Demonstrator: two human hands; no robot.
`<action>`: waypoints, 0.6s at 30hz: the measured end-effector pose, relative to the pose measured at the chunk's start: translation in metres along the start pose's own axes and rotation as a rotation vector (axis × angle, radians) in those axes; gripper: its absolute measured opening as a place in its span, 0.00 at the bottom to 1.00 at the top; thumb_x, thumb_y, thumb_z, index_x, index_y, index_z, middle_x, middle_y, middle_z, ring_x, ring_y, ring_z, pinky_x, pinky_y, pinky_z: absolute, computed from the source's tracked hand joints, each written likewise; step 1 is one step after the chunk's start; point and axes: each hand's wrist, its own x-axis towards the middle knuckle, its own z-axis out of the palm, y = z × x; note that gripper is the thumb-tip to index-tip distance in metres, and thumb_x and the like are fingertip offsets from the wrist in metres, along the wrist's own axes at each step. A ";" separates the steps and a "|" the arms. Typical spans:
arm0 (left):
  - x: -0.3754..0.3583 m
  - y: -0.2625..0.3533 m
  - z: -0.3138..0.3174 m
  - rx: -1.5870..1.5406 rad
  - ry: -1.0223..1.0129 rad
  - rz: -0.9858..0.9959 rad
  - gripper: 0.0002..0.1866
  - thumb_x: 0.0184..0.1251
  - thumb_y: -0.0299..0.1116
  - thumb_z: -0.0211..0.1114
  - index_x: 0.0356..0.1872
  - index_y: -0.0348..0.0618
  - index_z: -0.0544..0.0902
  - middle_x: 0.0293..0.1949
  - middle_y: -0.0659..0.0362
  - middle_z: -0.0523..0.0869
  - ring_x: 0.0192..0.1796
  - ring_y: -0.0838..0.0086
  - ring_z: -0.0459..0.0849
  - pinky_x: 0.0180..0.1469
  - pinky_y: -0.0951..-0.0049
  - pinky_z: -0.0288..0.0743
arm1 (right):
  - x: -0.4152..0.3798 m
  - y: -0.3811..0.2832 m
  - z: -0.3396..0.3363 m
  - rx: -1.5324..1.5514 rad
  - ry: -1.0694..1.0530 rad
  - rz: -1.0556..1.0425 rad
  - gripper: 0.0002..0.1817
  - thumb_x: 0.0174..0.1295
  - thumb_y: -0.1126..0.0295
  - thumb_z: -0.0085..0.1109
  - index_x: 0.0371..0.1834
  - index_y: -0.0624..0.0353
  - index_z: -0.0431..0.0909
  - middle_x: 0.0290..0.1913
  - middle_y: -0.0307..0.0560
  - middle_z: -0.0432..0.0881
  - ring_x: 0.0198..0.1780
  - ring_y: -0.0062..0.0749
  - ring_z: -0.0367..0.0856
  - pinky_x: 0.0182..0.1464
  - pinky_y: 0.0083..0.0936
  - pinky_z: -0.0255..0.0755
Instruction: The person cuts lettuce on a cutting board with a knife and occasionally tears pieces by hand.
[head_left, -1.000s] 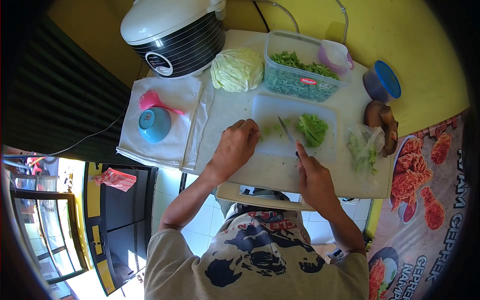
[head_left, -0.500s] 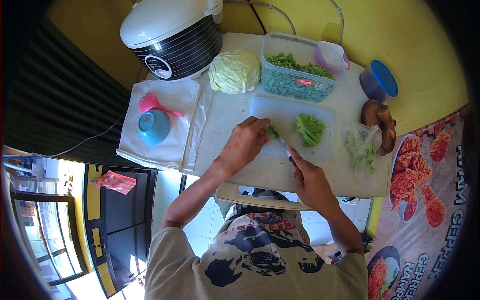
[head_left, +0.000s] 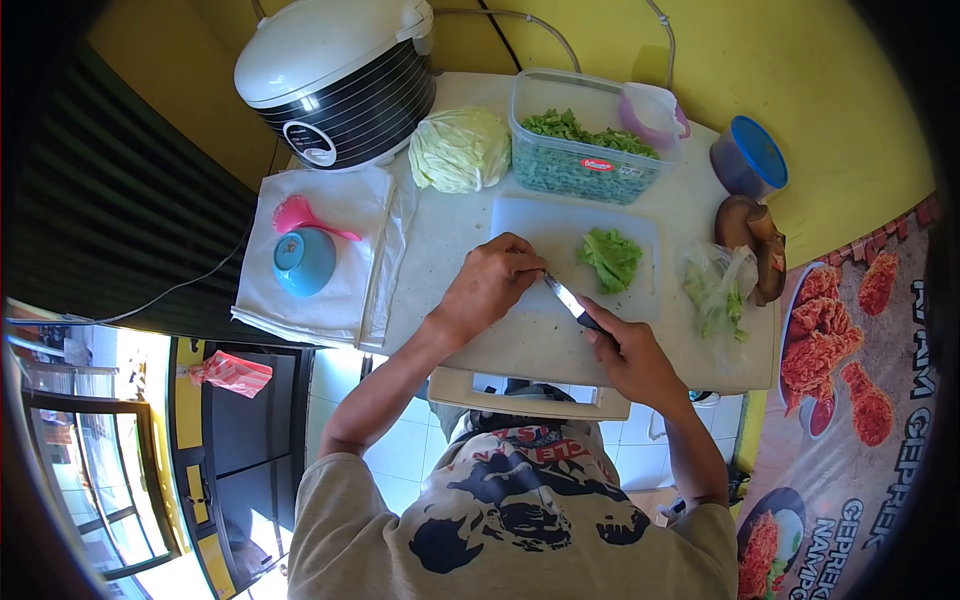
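Observation:
My right hand [head_left: 636, 352] is wrapped round the black handle of a knife [head_left: 566, 298], its blade pointing up and left toward my other hand. With fingers pinched together, my left hand [head_left: 492, 278] is over the left part of a white cutting board [head_left: 560, 217], close to the knife tip. Whatever it holds is hidden by the fingers. To the right on the board lies a green lettuce leaf [head_left: 610, 260]. Behind the board stands a clear plastic container [head_left: 540, 172] with cut greens inside.
A cabbage [head_left: 460, 150] and a rice cooker [head_left: 340, 90] stand at the back left. On white sheets [head_left: 330, 300] lie a blue bowl [head_left: 304, 262] and a pink ladle [head_left: 305, 215]. Rightward are a bag of greens [head_left: 720, 295], a brown object [head_left: 745, 235] and a blue-lidded tub [head_left: 750, 160].
The knife and my right hand have shifted slightly down and right, with more of the blade showing. Green bits visible at my left fingertips before are now out of sight.

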 end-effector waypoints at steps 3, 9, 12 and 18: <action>0.002 0.001 -0.001 0.013 0.007 -0.024 0.10 0.65 0.23 0.74 0.47 0.39 0.92 0.44 0.51 0.90 0.39 0.57 0.92 0.45 0.62 0.87 | -0.003 0.005 -0.006 0.008 -0.013 0.014 0.28 0.76 0.74 0.55 0.80 0.50 0.71 0.28 0.56 0.81 0.25 0.34 0.73 0.39 0.29 0.76; 0.010 -0.003 0.001 0.078 0.030 -0.042 0.06 0.63 0.21 0.70 0.40 0.34 0.89 0.42 0.48 0.89 0.40 0.52 0.90 0.47 0.58 0.86 | -0.014 0.017 -0.015 0.017 0.053 0.011 0.30 0.75 0.76 0.55 0.80 0.50 0.70 0.23 0.50 0.73 0.24 0.30 0.67 0.35 0.28 0.71; 0.013 -0.005 0.001 0.213 0.061 0.020 0.05 0.63 0.20 0.69 0.39 0.34 0.87 0.40 0.48 0.88 0.40 0.54 0.90 0.47 0.59 0.86 | -0.020 0.024 -0.015 0.040 0.079 -0.007 0.30 0.75 0.76 0.55 0.81 0.51 0.69 0.22 0.49 0.71 0.24 0.29 0.67 0.35 0.28 0.70; 0.027 -0.004 -0.010 0.218 0.003 0.014 0.06 0.63 0.19 0.69 0.41 0.35 0.86 0.42 0.49 0.88 0.40 0.56 0.91 0.46 0.61 0.86 | -0.031 0.027 -0.020 0.071 0.092 -0.002 0.30 0.75 0.77 0.54 0.81 0.51 0.69 0.23 0.48 0.72 0.24 0.29 0.66 0.35 0.27 0.70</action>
